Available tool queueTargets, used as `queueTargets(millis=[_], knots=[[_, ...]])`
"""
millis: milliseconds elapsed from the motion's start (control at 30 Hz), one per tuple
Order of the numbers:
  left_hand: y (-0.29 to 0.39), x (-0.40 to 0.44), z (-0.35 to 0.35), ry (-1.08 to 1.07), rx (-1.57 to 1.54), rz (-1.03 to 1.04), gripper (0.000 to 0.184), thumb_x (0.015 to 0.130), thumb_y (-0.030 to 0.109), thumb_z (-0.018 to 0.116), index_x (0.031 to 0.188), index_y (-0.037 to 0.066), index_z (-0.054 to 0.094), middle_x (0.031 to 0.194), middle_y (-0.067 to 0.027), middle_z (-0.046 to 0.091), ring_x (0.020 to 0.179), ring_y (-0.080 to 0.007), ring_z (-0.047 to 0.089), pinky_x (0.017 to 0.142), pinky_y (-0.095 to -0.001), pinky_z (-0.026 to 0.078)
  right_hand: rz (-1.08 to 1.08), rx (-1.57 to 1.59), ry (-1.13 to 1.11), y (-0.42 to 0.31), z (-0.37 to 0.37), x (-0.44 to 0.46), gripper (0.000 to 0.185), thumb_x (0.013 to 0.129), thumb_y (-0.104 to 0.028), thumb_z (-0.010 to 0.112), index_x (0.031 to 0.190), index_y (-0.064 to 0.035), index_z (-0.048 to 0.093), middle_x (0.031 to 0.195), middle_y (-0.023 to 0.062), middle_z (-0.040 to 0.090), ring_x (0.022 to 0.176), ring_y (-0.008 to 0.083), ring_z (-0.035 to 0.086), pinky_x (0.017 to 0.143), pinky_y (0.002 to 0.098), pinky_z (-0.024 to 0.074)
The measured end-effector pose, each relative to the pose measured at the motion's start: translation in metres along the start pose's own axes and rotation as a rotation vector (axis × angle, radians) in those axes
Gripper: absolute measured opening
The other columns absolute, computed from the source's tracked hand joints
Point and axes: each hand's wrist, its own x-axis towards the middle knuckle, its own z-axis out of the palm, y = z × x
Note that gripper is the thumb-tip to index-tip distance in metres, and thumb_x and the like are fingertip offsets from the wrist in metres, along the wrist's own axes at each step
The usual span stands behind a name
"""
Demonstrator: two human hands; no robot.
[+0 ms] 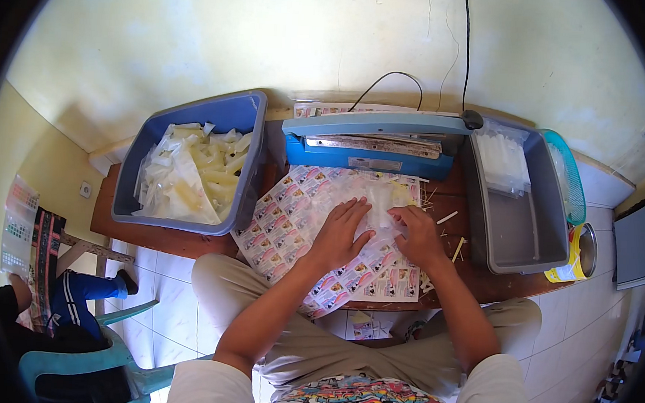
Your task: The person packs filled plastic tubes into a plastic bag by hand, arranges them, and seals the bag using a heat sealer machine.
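My left hand (344, 232) lies on a clear plastic bag (378, 216), its fingers stretched out and pressing down. At the bag's right side, the bent fingers of my right hand (418, 235) pinch the plastic. Something pale seems to be inside the bag, too blurred to name. Under both hands spread printed paper sheets (281, 217) with rows of small labels. Just beyond my fingertips stands a blue impulse sealer (406, 164), with its long arm (371, 125) lying across the top.
On the left, a blue-grey tub (246, 189) holds many filled plastic packets (191, 171). A grey tub (516, 232) with clear bags (501, 157) sits right, beside a teal basket (566, 172) and yellow tin (574, 257). Trimmed strips (447, 217) litter the wooden table (165, 241). Another person (84, 301) sits left.
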Motion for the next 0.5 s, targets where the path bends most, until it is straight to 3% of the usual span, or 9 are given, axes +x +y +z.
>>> queueTargets(millis=[233, 500], knots=[[0.002, 0.001, -0.007, 0.045, -0.004, -0.021, 0.051, 0.106, 0.025, 0.067, 0.150, 0.003, 0.054, 0.158, -0.0236, 0.054, 0.149, -0.0433, 0.047, 0.126, -0.0566, 0.033, -0.067, -0.015, 0.008, -0.028, -0.026, -0.007, 0.063, 0.078, -0.002, 0.075, 0.140, -0.0083, 0.065, 0.134, 0.0183, 0.064, 0.123, 0.0401, 0.064, 0.108, 0.0470, 0.0526], [0.026, 0.011, -0.049, 0.285, -0.041, -0.015, 0.042, 0.106, 0.020, 0.066, 0.145, 0.005, 0.061, 0.151, -0.0192, 0.063, 0.142, -0.0401, 0.057, 0.123, -0.0579, 0.035, -0.215, 0.031, 0.050, -0.060, -0.041, 0.002, 0.065, 0.079, -0.003, 0.077, 0.142, -0.0071, 0.063, 0.136, 0.0190, 0.063, 0.125, 0.0402, 0.064, 0.109, 0.0476, 0.0516]])
